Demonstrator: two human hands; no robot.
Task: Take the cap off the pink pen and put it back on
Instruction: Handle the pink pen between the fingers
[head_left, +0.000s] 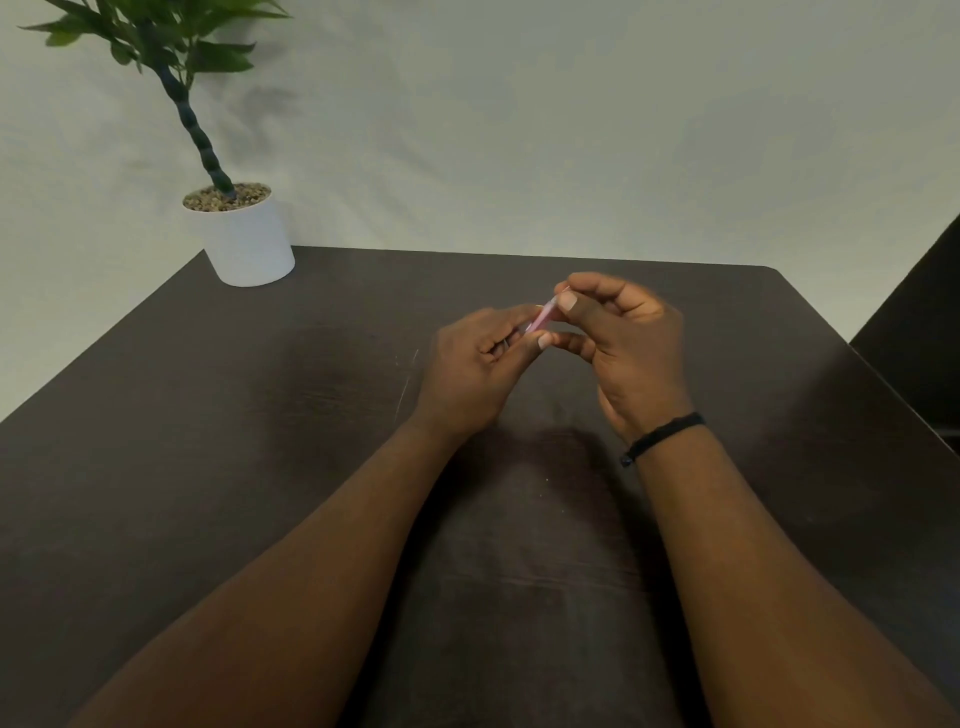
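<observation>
A pink pen (540, 318) is held above the middle of the dark table, tilted up to the right, with only a short pink stretch showing between my hands. My left hand (478, 369) is closed around its lower end. My right hand (623, 338) pinches the upper end between thumb and forefinger. The fingers hide most of the pen. I cannot tell whether the cap is on or off, since the image is blurred there.
A white pot (247, 239) with a green plant stands at the table's far left corner. The dark wooden table (260, 467) has a rounded far right corner. A dark object (919, 322) sits past the right edge. A black band circles my right wrist.
</observation>
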